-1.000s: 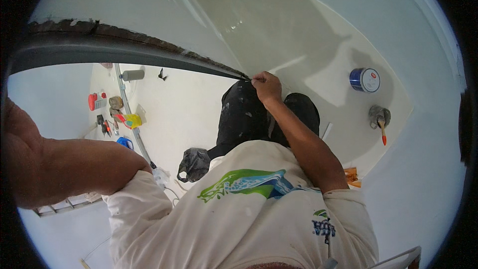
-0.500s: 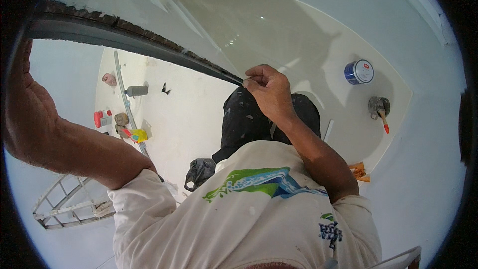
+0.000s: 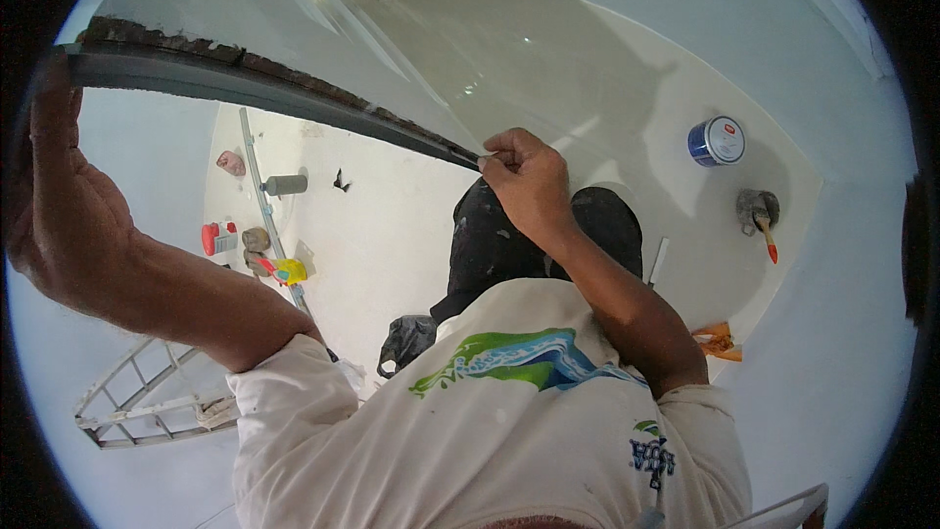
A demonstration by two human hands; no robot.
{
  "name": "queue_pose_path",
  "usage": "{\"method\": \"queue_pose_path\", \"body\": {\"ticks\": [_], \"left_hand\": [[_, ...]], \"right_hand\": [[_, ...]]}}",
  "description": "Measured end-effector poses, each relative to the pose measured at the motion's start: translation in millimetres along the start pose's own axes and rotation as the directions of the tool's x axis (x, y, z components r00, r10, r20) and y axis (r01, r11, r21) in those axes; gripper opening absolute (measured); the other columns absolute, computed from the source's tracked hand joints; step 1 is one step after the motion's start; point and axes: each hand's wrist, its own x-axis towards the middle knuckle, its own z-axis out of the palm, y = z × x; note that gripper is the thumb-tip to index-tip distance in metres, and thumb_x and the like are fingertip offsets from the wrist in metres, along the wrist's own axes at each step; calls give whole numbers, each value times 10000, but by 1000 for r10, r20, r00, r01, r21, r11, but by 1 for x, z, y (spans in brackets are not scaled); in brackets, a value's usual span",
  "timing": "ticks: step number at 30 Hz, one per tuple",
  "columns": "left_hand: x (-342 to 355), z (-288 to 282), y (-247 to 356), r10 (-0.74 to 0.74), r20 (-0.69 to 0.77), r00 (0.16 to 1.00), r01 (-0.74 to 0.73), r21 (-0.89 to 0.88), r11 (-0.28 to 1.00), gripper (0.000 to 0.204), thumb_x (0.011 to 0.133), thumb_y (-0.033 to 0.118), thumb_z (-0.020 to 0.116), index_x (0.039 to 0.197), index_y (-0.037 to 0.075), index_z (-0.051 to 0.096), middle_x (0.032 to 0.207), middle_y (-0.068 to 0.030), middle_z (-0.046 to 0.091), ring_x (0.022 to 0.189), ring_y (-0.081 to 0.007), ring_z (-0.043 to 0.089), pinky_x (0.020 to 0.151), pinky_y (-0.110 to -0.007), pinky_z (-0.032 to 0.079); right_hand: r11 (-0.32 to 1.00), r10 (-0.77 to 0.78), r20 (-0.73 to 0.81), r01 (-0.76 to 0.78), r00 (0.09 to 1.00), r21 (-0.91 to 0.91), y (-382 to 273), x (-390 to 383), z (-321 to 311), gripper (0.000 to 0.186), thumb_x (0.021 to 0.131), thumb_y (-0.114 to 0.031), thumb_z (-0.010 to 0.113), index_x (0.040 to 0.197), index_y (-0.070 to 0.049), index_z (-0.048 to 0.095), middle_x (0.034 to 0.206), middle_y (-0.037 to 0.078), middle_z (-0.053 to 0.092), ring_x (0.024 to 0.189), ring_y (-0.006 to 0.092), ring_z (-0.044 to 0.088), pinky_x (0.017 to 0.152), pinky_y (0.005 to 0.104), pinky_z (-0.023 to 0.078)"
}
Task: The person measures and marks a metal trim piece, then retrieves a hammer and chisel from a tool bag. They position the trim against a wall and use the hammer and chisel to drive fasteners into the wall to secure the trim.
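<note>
A long dark grey frame strip (image 3: 245, 85) with a rough, chipped upper edge runs from the upper left down to the middle. My left hand (image 3: 73, 186) is raised at the far left, its fingers closed on that end of the strip. My right hand (image 3: 529, 181) pinches at the strip's right end, thumb and index at the tip, just above my knees in dark, paint-spotted trousers (image 3: 490, 245). A translucent sheet or pane (image 3: 323, 59) lies beyond the strip.
On the pale floor stand a blue can (image 3: 715, 141) and a grey pot (image 3: 754, 211) with a brush. Leftward lie a metal rail (image 3: 253, 157), grey cylinder (image 3: 287, 184), red container (image 3: 217, 238) and yellow item (image 3: 291, 270). A metal ladder (image 3: 137, 402) is lower left, a black bag (image 3: 406, 338) beside me.
My left hand has risen to the strip's left end. My right hand has shifted slightly at the tip. The view has shifted, showing more of the ladder.
</note>
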Motion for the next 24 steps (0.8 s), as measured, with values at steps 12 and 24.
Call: {"method": "queue_pose_path", "body": {"ticks": [12, 24], "left_hand": [[5, 8, 15, 175, -2, 985, -175, -55, 983, 213, 895, 86, 821, 1069, -27, 773, 1069, -148, 781, 991, -236, 742, 983, -378, 583], [-3, 16, 43, 58, -28, 998, -64, -368, 928, 259, 899, 86, 817, 1129, -2, 739, 952, -87, 704, 888, -154, 751, 782, -313, 664]], "right_hand": [[958, -247, -12, 246, 969, 148, -115, -20, -43, 197, 924, -40, 720, 1108, 18, 678, 896, 156, 758, 780, 222, 760, 680, 334, 593], [466, -845, -294, 885, 447, 9, -207, 5, -40, 233, 873, 49, 752, 1101, 4, 730, 948, 149, 750, 832, 248, 741, 711, 361, 589]]}}
